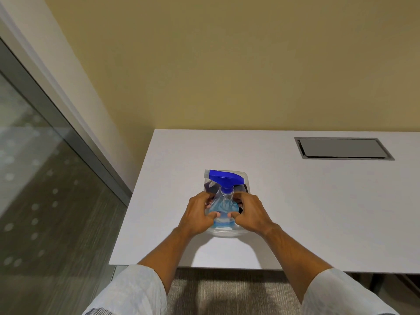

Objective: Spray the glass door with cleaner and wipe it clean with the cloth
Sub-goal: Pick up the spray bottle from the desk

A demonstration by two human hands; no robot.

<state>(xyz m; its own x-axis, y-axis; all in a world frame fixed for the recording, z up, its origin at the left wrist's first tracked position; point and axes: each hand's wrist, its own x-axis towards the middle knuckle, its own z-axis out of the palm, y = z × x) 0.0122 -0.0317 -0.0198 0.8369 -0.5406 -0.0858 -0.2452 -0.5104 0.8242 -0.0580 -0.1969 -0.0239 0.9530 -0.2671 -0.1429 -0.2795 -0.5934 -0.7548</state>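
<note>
A clear spray bottle (pixel 223 201) with a blue trigger head and pale blue liquid stands in a clear plastic bin (pixel 244 177) on the white table (pixel 295 201). My left hand (pixel 198 215) wraps the bottle's left side and my right hand (pixel 250 214) its right side, thumbs nearly meeting in front. Something dark, possibly the cloth (pixel 210 188), lies in the bin behind the bottle, mostly hidden. The glass door (pixel 34 178) with a grey frame runs along the left.
A grey recessed cable hatch (pixel 343 147) sits in the table's far right. A beige wall rises behind the table. Grey carpet (pixel 227 292) lies below the table's near edge, between my white sleeves.
</note>
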